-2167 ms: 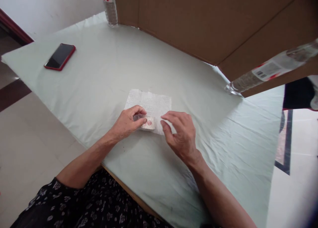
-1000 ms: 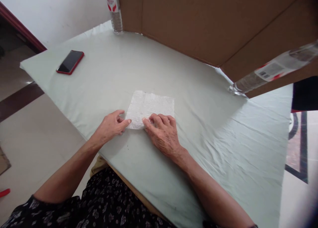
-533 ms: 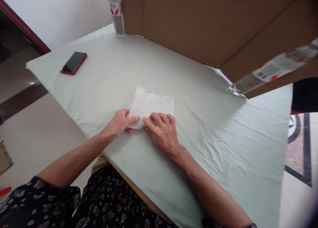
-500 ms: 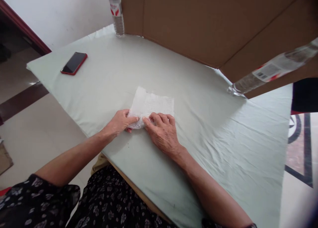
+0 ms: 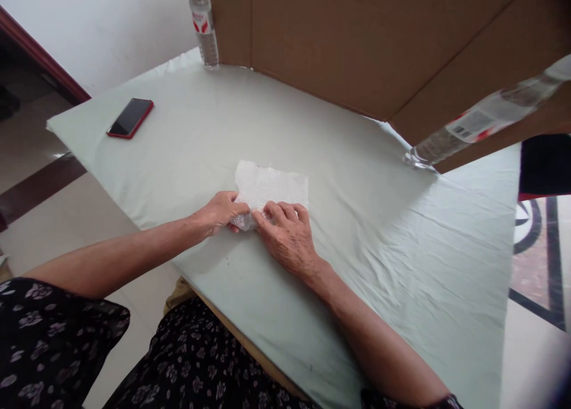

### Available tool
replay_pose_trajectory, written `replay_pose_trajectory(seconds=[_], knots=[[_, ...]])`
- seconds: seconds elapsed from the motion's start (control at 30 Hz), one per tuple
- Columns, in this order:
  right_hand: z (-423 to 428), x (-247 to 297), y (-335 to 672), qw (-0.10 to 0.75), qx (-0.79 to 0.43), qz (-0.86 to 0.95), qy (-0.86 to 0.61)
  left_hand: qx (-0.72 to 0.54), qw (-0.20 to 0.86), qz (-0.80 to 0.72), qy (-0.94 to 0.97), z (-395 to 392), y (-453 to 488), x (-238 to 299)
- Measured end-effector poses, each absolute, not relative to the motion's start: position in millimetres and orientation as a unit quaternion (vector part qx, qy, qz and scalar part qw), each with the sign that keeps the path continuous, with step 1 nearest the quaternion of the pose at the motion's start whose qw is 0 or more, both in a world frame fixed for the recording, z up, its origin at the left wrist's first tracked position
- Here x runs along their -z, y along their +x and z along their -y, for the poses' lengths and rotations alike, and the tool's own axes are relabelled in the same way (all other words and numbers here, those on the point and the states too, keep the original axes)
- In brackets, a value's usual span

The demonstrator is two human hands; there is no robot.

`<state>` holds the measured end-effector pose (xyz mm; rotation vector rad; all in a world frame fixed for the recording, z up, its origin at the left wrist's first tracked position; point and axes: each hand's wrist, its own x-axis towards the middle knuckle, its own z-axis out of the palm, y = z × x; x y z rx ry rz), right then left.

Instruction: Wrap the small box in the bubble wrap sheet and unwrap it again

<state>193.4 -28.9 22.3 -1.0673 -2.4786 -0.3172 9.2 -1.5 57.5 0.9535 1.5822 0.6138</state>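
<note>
A small whitish sheet of bubble wrap (image 5: 273, 184) lies on the pale green tablecloth, its near edge bunched or folded under my fingers. My left hand (image 5: 223, 211) grips the near left corner, thumb on top and the other fingers underneath. On the near right part rests my right hand (image 5: 288, 233), its fingers curled and pressed down on the fold. Whether anything is wrapped inside the fold is hidden by my fingers.
A phone with a red case (image 5: 130, 118) lies at the table's left. Behind stands a large cardboard panel (image 5: 321, 40), with one plastic bottle (image 5: 204, 28) at its left end and another bottle (image 5: 473, 123) at its right. The tablecloth (image 5: 357, 314) is wrinkled on the right.
The upper left corner of the bubble wrap has shifted and flattened a little. My left elbow has swung outward, while both hands stay at the near edge. The view has tilted slightly.
</note>
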Motion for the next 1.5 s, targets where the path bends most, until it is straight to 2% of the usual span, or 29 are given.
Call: replay_pose_trajectory(seconds=[0.13, 0.33, 0.7, 0.83, 0.93, 1.03, 1.13, 1.27, 1.5], knots=[[31, -24, 193, 0.206, 0.097, 0.893, -0.388, -0.293, 0.599, -0.652, 0.361, 7, 13, -60], [33, -36, 195, 0.203, 0.038, 0.900, -0.383, -0.332, 0.581, -0.642, 0.375, 12, 18, -64], [33, -39, 199, 0.212, 0.006, 0.901, -0.378, -0.311, 0.621, -0.557, 0.455, 18, 13, -77], [28, -38, 203, 0.239, -0.025, 0.898, -0.367, -0.278, 0.501, -0.563, 0.596, 22, 13, -69], [25, -41, 217, 0.298, -0.059, 0.877, -0.371, -0.270, 0.328, -0.537, 0.728, 26, 17, -58], [28, -45, 242, 0.345, -0.080, 0.819, -0.451, -0.280, 0.132, -0.487, 0.816, 30, 18, -44], [38, -48, 267, 0.301, -0.171, 0.746, -0.569, -0.304, 0.007, -0.438, 0.846, 31, 18, -33], [48, -42, 275, 0.210, -0.289, 0.678, -0.642, -0.322, 0.002, -0.415, 0.851, 33, 21, -26], [35, -29, 246, 0.256, -0.328, 0.608, -0.676, -0.311, 0.005, -0.427, 0.849, 34, 23, -27]])
